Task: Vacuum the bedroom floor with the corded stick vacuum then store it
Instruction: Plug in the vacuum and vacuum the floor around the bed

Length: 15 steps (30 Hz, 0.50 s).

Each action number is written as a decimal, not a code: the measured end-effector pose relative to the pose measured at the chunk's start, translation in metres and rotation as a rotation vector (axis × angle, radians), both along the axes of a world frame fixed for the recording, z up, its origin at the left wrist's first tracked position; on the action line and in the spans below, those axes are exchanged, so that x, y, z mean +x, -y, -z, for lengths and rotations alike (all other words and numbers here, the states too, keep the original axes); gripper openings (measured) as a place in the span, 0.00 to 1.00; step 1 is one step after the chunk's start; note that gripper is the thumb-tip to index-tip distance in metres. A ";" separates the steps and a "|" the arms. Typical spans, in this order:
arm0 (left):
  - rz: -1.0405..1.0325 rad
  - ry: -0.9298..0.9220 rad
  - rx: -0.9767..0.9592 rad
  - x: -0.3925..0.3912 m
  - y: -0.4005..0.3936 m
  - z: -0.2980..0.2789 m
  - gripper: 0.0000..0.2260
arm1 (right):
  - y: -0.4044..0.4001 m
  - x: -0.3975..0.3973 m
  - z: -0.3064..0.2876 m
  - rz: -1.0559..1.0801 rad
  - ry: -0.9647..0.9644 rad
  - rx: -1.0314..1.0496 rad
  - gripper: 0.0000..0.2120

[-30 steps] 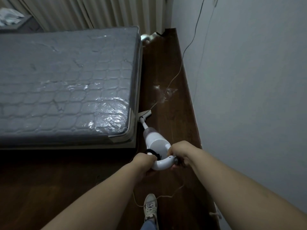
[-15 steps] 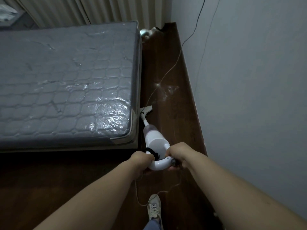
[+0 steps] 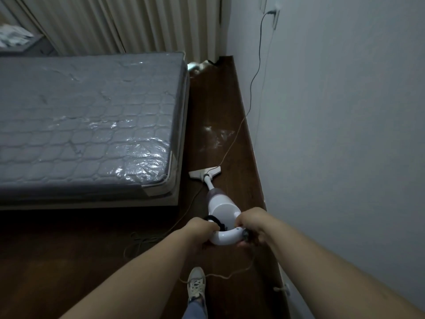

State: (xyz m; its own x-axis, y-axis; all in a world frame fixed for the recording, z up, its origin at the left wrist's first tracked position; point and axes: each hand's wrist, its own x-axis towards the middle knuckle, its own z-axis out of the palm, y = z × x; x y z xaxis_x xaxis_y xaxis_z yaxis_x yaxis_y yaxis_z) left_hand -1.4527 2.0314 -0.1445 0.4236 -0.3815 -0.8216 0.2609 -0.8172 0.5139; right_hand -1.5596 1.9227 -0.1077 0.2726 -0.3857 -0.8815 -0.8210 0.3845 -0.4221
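Dark wood floor [image 3: 220,107], a narrow strip between plastic-wrapped mattress [image 3: 87,125] on the left and pale wall [image 3: 345,134] on the right, pleated curtain [image 3: 128,21] at the far end. Corded stick vacuum [image 3: 222,209] standing in that strip, near the mattress's near right corner. Left hand [image 3: 199,231] wrapped round the left side of the looped handle, right hand [image 3: 251,223] wrapped round the right side, fingers of both curled tight on it. Floor head [image 3: 205,173] flat on the boards, now squared across the strip and pulled clear of the mattress corner, where a second ago it sat tucked against it and angled. Means the stroke along the bed edge looks finished and the middle of the strip comes next, by this reading. Cord [image 3: 250,93] trailing from the far wall outlet [image 3: 274,13], down the wall, across the boards past the floor head, then looping loose by the near shoe [image 3: 196,285]. Crumpled clear plastic [image 3: 215,138] lying on the floor just beyond the head: likely to clog or get dragged. Storing not yet begun. No brand, label or writing readable anywhere; too dim and too small.
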 end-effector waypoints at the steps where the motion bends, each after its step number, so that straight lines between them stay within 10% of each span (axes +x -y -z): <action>1: -0.001 0.004 0.002 -0.002 -0.001 -0.001 0.13 | -0.001 -0.002 0.002 0.009 -0.001 0.010 0.17; 15: -0.059 -0.050 -0.029 0.079 0.034 0.018 0.13 | 0.031 0.075 0.012 0.056 -0.024 0.087 0.07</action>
